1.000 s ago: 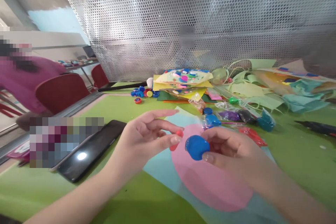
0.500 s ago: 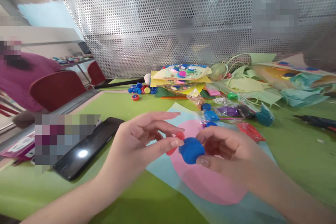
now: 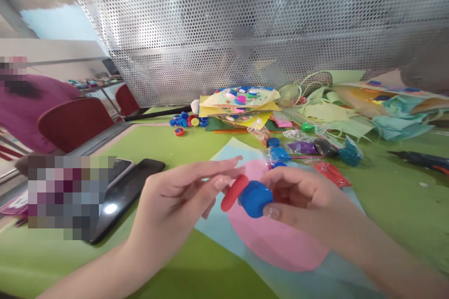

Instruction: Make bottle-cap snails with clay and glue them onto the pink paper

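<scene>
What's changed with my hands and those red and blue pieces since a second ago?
The gap between the red piece and blue piece has closed in view. Your left hand has drawn its thumb back leftward, baring more red; its grip is unclear. Your right hand still holds the blue piece.

A perforated metal screen (image 3: 280, 14) fills most of the top of the frame. At the upper left, a person in a pink top (image 3: 42, 103) is partly behind a dark red chair (image 3: 73, 124); a second red chair (image 3: 126, 103) stands farther back. At lower left, a black phone (image 3: 129, 189) with a bright reflection lies on the green tabletop (image 3: 396, 233). Just above the middle, a stack of decorated yellow paper (image 3: 242, 103) sits near the screen. Toward the upper right are pale green paper (image 3: 329, 121) and rumpled teal paper (image 3: 403, 126). A dark pointed tool (image 3: 417, 158) lies at the right edge, tip leftward.
</scene>
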Demonstrator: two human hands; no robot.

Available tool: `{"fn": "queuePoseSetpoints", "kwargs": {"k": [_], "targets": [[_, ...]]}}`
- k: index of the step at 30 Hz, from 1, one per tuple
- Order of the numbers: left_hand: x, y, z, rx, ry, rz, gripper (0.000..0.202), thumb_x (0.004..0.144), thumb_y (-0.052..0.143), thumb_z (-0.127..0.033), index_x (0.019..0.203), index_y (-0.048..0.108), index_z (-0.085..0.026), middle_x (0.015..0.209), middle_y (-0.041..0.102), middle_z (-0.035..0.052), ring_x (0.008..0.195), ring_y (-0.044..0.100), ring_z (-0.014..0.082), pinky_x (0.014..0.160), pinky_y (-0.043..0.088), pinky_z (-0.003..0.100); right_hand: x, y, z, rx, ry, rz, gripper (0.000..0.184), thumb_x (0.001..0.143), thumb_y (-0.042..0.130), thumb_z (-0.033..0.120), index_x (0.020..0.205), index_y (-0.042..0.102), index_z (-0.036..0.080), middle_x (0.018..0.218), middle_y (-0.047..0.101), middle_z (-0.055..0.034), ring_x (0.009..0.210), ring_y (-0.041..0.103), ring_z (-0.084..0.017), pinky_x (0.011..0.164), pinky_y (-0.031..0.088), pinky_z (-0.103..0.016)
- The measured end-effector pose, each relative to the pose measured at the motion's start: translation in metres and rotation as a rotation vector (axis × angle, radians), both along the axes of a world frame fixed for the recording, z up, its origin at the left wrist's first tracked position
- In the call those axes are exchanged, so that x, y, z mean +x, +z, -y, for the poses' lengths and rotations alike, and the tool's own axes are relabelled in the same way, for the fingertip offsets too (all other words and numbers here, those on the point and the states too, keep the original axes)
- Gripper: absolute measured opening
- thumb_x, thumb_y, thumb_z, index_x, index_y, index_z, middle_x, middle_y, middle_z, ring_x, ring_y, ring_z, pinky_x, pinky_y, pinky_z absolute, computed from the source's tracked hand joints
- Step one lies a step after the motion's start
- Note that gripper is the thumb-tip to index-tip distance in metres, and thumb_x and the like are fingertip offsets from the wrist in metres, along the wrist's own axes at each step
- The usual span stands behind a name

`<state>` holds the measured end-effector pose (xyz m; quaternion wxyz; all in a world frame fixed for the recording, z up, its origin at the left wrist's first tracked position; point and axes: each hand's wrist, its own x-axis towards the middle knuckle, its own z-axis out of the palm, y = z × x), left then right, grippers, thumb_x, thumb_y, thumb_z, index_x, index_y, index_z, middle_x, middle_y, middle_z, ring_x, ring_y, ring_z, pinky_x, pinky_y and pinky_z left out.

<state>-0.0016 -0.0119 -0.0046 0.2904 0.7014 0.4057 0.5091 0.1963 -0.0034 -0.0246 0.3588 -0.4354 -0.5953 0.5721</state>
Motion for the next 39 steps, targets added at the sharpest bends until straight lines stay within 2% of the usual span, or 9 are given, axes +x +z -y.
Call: {"fn": "queuePoseSetpoints", "kwargs": {"k": [2, 4, 6, 8, 11, 19, 27, 35, 39], "targets": [[-0.002, -0.002, 0.000, 0.008, 0.017, -0.029, 0.025, 0.082, 0.060, -0.020, 0.097, 0.071, -0.037, 0.074, 0.075, -0.0059, 0.033, 0.050, 0.0046, 0.031, 0.044, 0.015, 0.001, -0.002, 0.000, -0.009, 0.023, -0.067, 0.018, 0.065, 0.071, 0.035, 0.080, 0.068, 0.026, 0.078, 0.066, -0.0010, 0.067, 0.059, -0.015, 0.056, 0.049, -0.027], [-0.002, -0.003, 0.000, 0.054, 0.010, -0.054, 0.025, 0.082, 0.060, -0.021, 0.099, 0.070, -0.037, 0.074, 0.075, -0.0054, 0.037, 0.054, 0.0067, 0.032, 0.045, 0.016, 0.002, -0.002, -0.001, -0.028, 0.033, -0.103, 0.017, 0.065, 0.071, 0.034, 0.079, 0.068, 0.026, 0.077, 0.066, -0.0007, 0.066, 0.059, -0.015, 0.057, 0.049, -0.026], [-0.001, -0.003, -0.001, 0.143, -0.023, -0.081, 0.027, 0.083, 0.059, -0.020, 0.102, 0.069, -0.037, 0.085, 0.075, -0.0042, 0.059, 0.066, 0.0121, 0.047, 0.055, 0.020, 0.002, -0.002, 0.000, -0.057, 0.042, -0.129, 0.017, 0.064, 0.072, 0.032, 0.080, 0.068, 0.026, 0.077, 0.066, -0.0002, 0.067, 0.058, -0.014, 0.058, 0.049, -0.025], [0.000, -0.003, -0.003, 0.225, -0.070, -0.110, 0.029, 0.085, 0.057, -0.020, 0.105, 0.067, -0.038, 0.101, 0.073, -0.0038, 0.088, 0.067, 0.0164, 0.072, 0.058, 0.027, 0.002, -0.001, 0.000, -0.084, 0.061, -0.155, 0.017, 0.064, 0.073, 0.031, 0.079, 0.068, 0.025, 0.077, 0.066, 0.0002, 0.066, 0.058, -0.012, 0.058, 0.048, -0.023], [0.000, -0.004, -0.004, 0.285, -0.123, -0.152, 0.030, 0.088, 0.053, -0.021, 0.111, 0.064, -0.037, 0.109, 0.070, -0.0029, 0.101, 0.063, 0.0166, 0.087, 0.053, 0.031, 0.001, 0.001, 0.001, -0.107, 0.088, -0.197, 0.016, 0.064, 0.073, 0.029, 0.078, 0.067, 0.025, 0.077, 0.066, 0.0008, 0.066, 0.057, -0.011, 0.059, 0.047, -0.023], [0.000, -0.010, -0.004, 0.258, -0.191, -0.129, 0.029, 0.091, 0.047, -0.031, 0.116, 0.061, -0.032, 0.110, 0.067, 0.0053, 0.100, 0.062, 0.0196, 0.076, 0.055, 0.029, -0.001, 0.003, 0.002, -0.142, 0.086, -0.249, 0.018, 0.061, 0.074, 0.025, 0.077, 0.065, 0.022, 0.077, 0.065, 0.0001, 0.067, 0.058, -0.011, 0.060, 0.048, -0.023], [0.002, -0.014, -0.003, 0.299, -0.228, -0.158, 0.034, 0.091, 0.045, -0.038, 0.121, 0.057, -0.028, 0.111, 0.064, 0.0070, 0.103, 0.056, 0.0208, 0.082, 0.052, 0.031, -0.003, 0.009, 0.002, -0.259, 0.076, -0.356, 0.019, 0.055, 0.076, 0.017, 0.070, 0.064, 0.021, 0.068, 0.062, 0.0043, 0.060, 0.055, -0.008, 0.056, 0.046, -0.019], [-0.002, -0.016, -0.004, 0.325, -0.311, -0.187, 0.045, 0.091, 0.040, -0.046, 0.130, 0.048, -0.025, 0.117, 0.058, 0.0081, 0.107, 0.051, 0.0207, 0.090, 0.047, 0.031, -0.003, 0.010, 0.006, -0.323, 0.121, -0.426, 0.020, 0.055, 0.080, 0.020, 0.068, 0.064, 0.021, 0.065, 0.062, 0.0046, 0.058, 0.054, -0.007, 0.056, 0.046, -0.020], [-0.001, -0.015, -0.004, 0.374, -0.320, -0.238, 0.049, 0.088, 0.045, -0.048, 0.131, 0.045, -0.023, 0.122, 0.056, 0.0087, 0.108, 0.049, 0.0211, 0.085, 0.049, 0.029, -0.004, 0.011, 0.005, -0.323, 0.120, -0.400, 0.023, 0.052, 0.081, 0.025, 0.067, 0.064, 0.021, 0.064, 0.062, 0.0036, 0.058, 0.054, -0.009, 0.055, 0.045, -0.021]]}}
